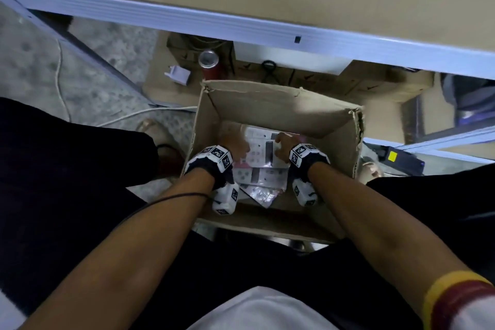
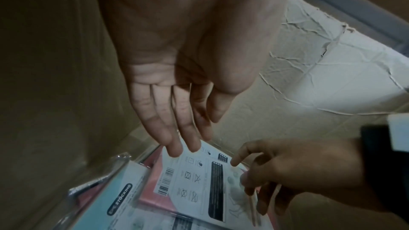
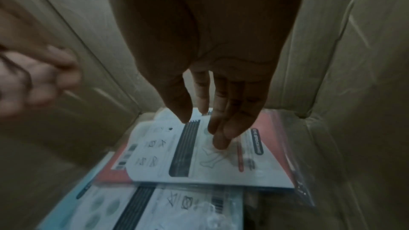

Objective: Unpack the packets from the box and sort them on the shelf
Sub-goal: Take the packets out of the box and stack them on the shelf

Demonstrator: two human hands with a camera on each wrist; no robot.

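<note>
Head view: cardboard box (image 1: 267, 99) on speckled floor (image 1: 88, 72) under shelf (image 1: 241, 27).

Both arms are stretched downward. The left hand (image 1: 237, 145) is held flat, fingers (image 2: 175, 128) straight; the right hand (image 1: 284, 148) is loosely extended alongside it.

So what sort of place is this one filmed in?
Probably a stockroom or shop back room. A metal shelf rail runs overhead, an open cardboard box sits on the floor, and it holds retail stocking packets. Loose clutter lies under the shelf.
</note>
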